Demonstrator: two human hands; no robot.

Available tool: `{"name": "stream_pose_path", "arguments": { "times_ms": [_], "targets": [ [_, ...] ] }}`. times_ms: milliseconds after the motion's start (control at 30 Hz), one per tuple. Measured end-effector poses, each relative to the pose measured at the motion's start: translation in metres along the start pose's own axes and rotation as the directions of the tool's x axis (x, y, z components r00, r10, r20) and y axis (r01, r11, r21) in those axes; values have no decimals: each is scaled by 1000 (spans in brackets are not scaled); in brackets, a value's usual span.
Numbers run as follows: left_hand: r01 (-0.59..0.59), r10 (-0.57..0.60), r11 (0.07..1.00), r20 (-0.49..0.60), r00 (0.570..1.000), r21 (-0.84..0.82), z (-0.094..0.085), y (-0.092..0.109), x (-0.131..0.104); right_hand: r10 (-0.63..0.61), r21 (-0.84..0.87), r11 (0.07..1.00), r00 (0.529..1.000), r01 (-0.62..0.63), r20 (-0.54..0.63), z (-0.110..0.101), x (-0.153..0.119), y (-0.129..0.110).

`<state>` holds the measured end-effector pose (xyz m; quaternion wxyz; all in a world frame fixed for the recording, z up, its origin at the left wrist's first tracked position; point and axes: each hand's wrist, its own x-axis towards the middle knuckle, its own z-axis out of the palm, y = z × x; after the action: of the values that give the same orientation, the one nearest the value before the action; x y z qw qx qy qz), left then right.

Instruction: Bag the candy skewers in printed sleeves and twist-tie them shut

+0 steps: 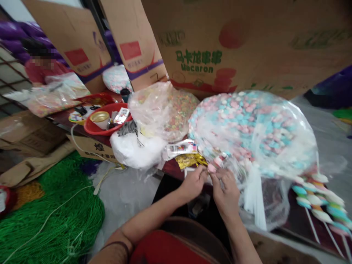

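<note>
Left hand and right hand: close together, fingertips converging at a small pink marshmallow; blur hides which fingers bear the grip. Marshmallow located above the table's near edge. Assessed as light, soft and easily dented — best taken by its sides, fingertips only, pressure low; surface possibly tacky. Just beyond: gold foil strips. To the right: white sticks, judged thin and bendable, beside a clear bag of pastel marshmallows.
</note>
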<state>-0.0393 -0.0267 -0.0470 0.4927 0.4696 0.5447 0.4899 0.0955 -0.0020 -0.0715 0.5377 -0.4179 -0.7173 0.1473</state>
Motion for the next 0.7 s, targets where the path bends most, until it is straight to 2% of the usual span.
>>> {"name": "stream_pose_path", "arguments": {
  "times_ms": [33,100,200,267,300,367,433,500,600,700],
  "targets": [
    [6,-6,1000,13,1000,-6,-1,2,-1,-7,-4,1000,1000,7,8,-3,0,-4],
    [127,-118,983,72,990,-136,-1,6,-1,35,46,998,998,-37,55,-9,-1,-10],
    [280,-228,864,171,958,-418,2,11,1,246,234,933,959,-274,140,-18,-3,-16],
    [326,-256,813,207,944,-482,6,15,2,363,354,845,916,-401,171,-23,-5,-18],
    [336,-260,802,217,941,-494,7,16,2,381,381,825,909,-417,169,-25,-6,-18],
    [352,-272,794,227,935,-496,10,18,1,332,328,872,931,-364,150,-26,-7,-16],
    [374,-299,792,227,927,-482,12,19,-1,210,161,959,968,-231,136,-24,-6,-13],
    [399,-332,793,223,917,-460,14,19,-3,75,9,997,989,-77,124,-21,-4,-9],
    [393,-339,814,200,919,-428,14,19,-5,-74,-136,987,991,89,111,-16,-1,-1],
    [338,-304,853,147,941,-398,13,19,-4,-143,-256,951,981,173,132,-14,4,2]
  ]
}}
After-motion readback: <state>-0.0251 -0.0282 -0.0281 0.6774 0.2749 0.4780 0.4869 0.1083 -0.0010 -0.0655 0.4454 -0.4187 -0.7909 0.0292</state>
